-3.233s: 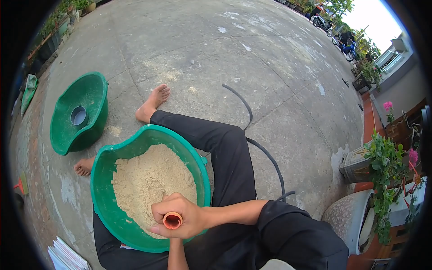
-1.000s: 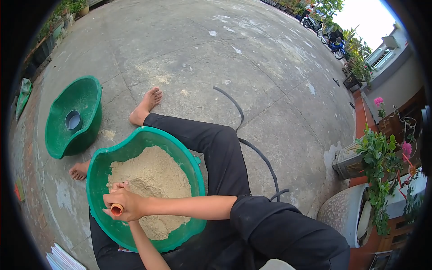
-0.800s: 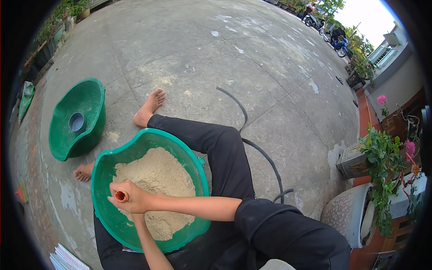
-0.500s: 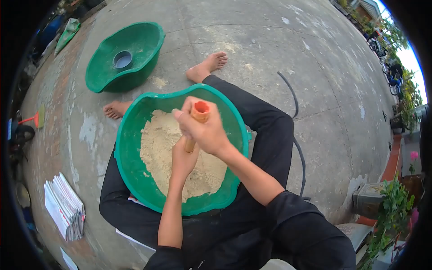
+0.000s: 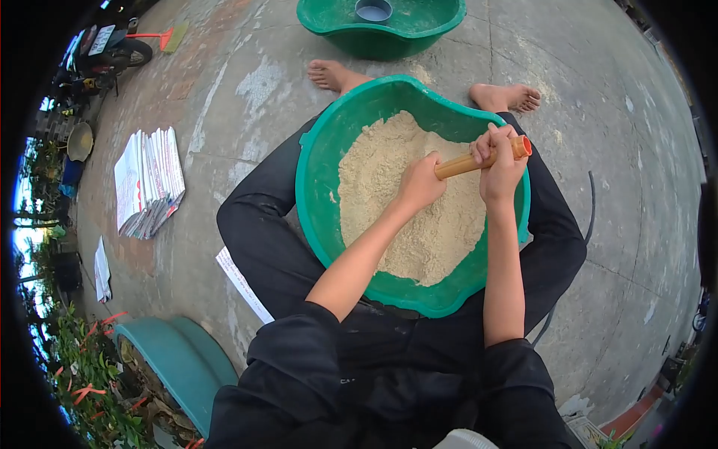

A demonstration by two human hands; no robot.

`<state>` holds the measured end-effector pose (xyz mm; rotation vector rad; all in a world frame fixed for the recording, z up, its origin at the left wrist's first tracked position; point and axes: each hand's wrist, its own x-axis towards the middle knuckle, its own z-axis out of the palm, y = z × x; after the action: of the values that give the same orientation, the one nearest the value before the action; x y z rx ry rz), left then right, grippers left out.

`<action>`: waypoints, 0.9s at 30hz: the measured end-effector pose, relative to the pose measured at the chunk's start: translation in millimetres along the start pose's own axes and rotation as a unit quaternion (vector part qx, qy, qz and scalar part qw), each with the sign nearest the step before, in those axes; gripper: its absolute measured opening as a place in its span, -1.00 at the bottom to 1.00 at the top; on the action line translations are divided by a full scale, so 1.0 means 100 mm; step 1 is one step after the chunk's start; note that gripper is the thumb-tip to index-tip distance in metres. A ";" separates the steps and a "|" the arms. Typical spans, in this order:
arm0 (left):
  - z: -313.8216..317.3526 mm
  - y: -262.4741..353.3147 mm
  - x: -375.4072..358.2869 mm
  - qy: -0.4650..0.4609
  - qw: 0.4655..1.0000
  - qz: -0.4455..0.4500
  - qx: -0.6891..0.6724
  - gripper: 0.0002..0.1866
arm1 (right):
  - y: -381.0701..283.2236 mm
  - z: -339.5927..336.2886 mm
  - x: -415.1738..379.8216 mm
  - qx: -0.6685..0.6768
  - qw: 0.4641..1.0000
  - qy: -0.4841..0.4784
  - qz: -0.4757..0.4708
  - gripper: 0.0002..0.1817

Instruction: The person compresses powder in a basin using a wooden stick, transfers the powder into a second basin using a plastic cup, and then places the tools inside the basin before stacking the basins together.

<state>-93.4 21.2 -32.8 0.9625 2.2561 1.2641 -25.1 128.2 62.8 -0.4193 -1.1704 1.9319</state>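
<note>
A tan, bamboo-like tube [image 5: 462,165] with an orange-red hollow end slants to the right above the powder. My left hand [image 5: 421,184] is wrapped round its lower part, close over the powder. Higher up, my right hand [image 5: 499,166] grips the tube just below its orange end, by the basin's right rim. Pale beige powder [image 5: 381,165] lies heaped in a green basin [image 5: 318,224] between my legs. Whatever part of the tube extends past my left hand is hidden.
Beyond my feet stands a second green basin [image 5: 381,41] with a small grey bowl [image 5: 373,10] in it. Folded papers [image 5: 149,183] lie on the concrete at left, near a broom [image 5: 173,37] and a motorcycle [image 5: 112,56]. A planter [image 5: 183,367] is at lower left.
My view has swung left, so the basins appear farther right. The tube has gone from nearly upright to leaning strongly right, with both hands still round it.
</note>
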 end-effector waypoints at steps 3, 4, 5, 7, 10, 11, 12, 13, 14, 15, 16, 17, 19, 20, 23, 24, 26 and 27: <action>-0.02 0.03 -0.30 -0.052 0.995 -0.074 0.041 -0.85 | 0.07 -0.19 0.07 0.046 0.995 0.023 0.089 -0.75; -0.01 0.05 -0.36 -0.076 0.991 -0.102 0.048 -0.82 | 0.03 -0.19 0.06 0.027 0.990 0.053 0.125 -0.75; 0.01 0.07 -0.40 -0.076 0.991 -0.102 0.049 -0.82 | -0.02 -0.20 0.05 0.007 0.983 0.082 0.162 -0.75; -0.06 0.36 -0.45 -0.157 0.983 -0.079 -0.054 -0.80 | -0.37 -0.09 0.02 -0.029 0.986 0.060 0.150 -0.75; -0.14 0.82 -0.28 -0.125 0.987 0.035 -0.100 -0.85 | -0.94 0.07 -0.10 -0.051 0.999 0.012 0.000 -0.76; -0.12 0.90 -0.15 -0.100 0.985 0.093 -0.110 -0.86 | -1.04 0.08 -0.14 -0.066 0.995 -0.021 -0.074 -0.76; -0.07 0.91 0.01 -0.063 0.981 0.144 -0.112 -0.86 | -1.04 0.12 -0.18 -0.086 0.987 -0.028 -0.136 -0.77; 0.00 0.89 0.19 -0.026 0.974 0.195 -0.114 -0.85 | -1.02 0.18 -0.21 -0.106 0.974 -0.036 -0.198 -0.77; 0.09 0.81 0.37 0.014 0.969 0.225 -0.102 -0.83 | -0.86 0.16 -0.20 -0.111 0.968 -0.044 -0.223 -0.80; 0.21 0.59 0.45 0.015 0.969 0.226 -0.102 -0.83 | -0.64 0.13 -0.17 -0.107 0.969 -0.052 -0.217 -0.79; 0.33 0.33 0.50 0.009 0.976 0.183 -0.119 -0.85 | -0.37 0.02 -0.12 -0.213 0.958 -0.026 -0.191 -0.76; 0.39 0.19 0.51 0.002 0.981 0.140 -0.135 -0.86 | -0.11 -0.06 -0.07 -0.144 0.975 -0.029 -0.165 -0.72; 0.37 0.17 0.34 0.031 0.988 0.107 -0.109 -0.86 | -0.15 -0.07 -0.06 -0.122 0.984 -0.026 -0.125 -0.72; 0.36 0.18 0.26 0.042 0.992 0.087 -0.077 -0.87 | -0.17 -0.05 -0.01 -0.100 0.991 -0.023 -0.085 -0.72; 0.31 0.12 -0.23 0.023 0.999 0.004 -0.029 -0.85 | -0.15 -0.19 0.07 -0.015 0.998 0.009 0.056 -0.73; 0.27 0.11 -0.33 0.003 0.999 -0.045 -0.021 -0.84 | -0.12 -0.21 0.05 -0.006 0.994 0.037 0.106 -0.73; 0.15 0.18 -0.52 -0.015 0.998 -0.059 -0.022 -0.84 | -0.20 -0.16 -0.03 0.003 0.991 0.025 0.132 -0.73; 0.07 0.27 -0.58 -0.035 0.996 -0.073 -0.026 -0.83 | -0.27 -0.11 -0.07 0.010 0.987 0.014 0.157 -0.73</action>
<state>-38.1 -6.7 -13.6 0.7947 2.1857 1.1997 -1.2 135.5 79.2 -0.6515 -1.1168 2.1963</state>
